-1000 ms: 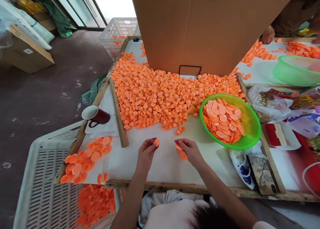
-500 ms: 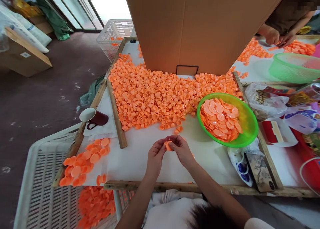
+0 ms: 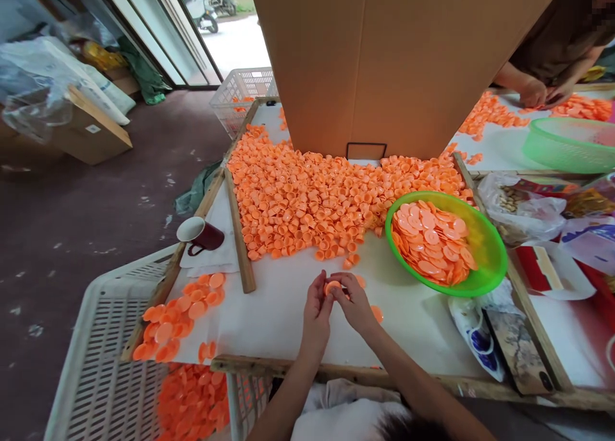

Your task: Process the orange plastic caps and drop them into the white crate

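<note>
My left hand [image 3: 317,313] and my right hand [image 3: 354,302] meet over the white tabletop. Both are closed, with fingertips pinching one small round orange plastic cap [image 3: 332,288]; fingers partly cover it. Just beyond them lies a broad heap of small cup-shaped orange pieces [image 3: 307,204]. To the right, a green plastic basin [image 3: 494,261] holds a stack of flat orange discs [image 3: 432,239]. One loose orange disc [image 3: 377,313] rests by my right wrist, partly hidden by it. At the left corner of the table, more orange discs [image 3: 185,313] are spread out.
A tall cardboard box [image 3: 403,69] stands behind the heap. A maroon mug [image 3: 209,236] is left of the wooden divider [image 3: 243,255]. A phone [image 3: 519,351] lies at the right edge. White crates [image 3: 110,338] stand below left. Across the table, a person's hands [image 3: 541,93] work.
The view has shifted, so the scene sits slightly lower and farther right. My fingers have changed position around the cap, and its round face now shows upward. It stays between both hands.
</note>
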`<state>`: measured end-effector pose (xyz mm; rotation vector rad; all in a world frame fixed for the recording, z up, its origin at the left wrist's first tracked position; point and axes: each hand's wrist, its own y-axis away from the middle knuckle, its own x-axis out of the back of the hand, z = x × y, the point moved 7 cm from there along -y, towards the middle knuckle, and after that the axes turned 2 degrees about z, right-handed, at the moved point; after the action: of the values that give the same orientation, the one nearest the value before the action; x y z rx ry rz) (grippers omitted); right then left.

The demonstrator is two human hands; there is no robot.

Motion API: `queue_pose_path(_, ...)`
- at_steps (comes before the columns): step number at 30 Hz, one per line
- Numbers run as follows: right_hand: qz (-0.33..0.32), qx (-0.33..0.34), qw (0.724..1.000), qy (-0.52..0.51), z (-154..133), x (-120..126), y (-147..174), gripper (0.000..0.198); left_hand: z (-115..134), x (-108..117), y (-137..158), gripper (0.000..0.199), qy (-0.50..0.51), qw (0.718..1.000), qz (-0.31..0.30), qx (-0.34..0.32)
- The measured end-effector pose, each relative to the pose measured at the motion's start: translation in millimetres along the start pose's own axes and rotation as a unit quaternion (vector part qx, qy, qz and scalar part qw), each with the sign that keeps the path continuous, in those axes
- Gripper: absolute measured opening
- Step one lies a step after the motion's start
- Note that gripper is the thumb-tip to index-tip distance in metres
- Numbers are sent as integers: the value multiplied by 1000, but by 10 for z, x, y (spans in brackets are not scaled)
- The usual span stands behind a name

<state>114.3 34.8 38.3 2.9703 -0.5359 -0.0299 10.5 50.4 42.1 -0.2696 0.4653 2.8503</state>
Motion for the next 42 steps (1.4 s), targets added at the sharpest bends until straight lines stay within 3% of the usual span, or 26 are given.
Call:
queue_pose_path(4, -14, -8, 1000, -6, 8, 12, -7, 20, -11, 60, 1, 41, -33, 999, 13, -12)
queue_pose_path(10, -25, -29, 998, -57, 114, 1, 16, 24, -30, 124, -47, 29, -57, 998, 1, 27)
queue_pose_path(15, -33, -16, 995, -98, 187, -60, -11, 27, 12, 137, -88, 29, -68, 997, 22, -5)
queue_pose_path(22, -69, -77, 983, -152, 407, -119, -117, 37, -95, 180, -176, 34, -64, 998, 18, -3)
queue_pose_path(28, -74, -109, 984, -124, 520, -114, -102, 38, -238, 231, -225, 41, -63, 997, 9, 54)
queue_pose_path(36, -107, -132, 961, -219, 528, -219, -71, 32, -339, 277, -203, 36, -46, 998, 25, 17)
queue_pose_path(42, -118, -79, 975, -172, 471, -211, 4, 34, -340, 349, -180, 34, -6, 997, 47, 53)
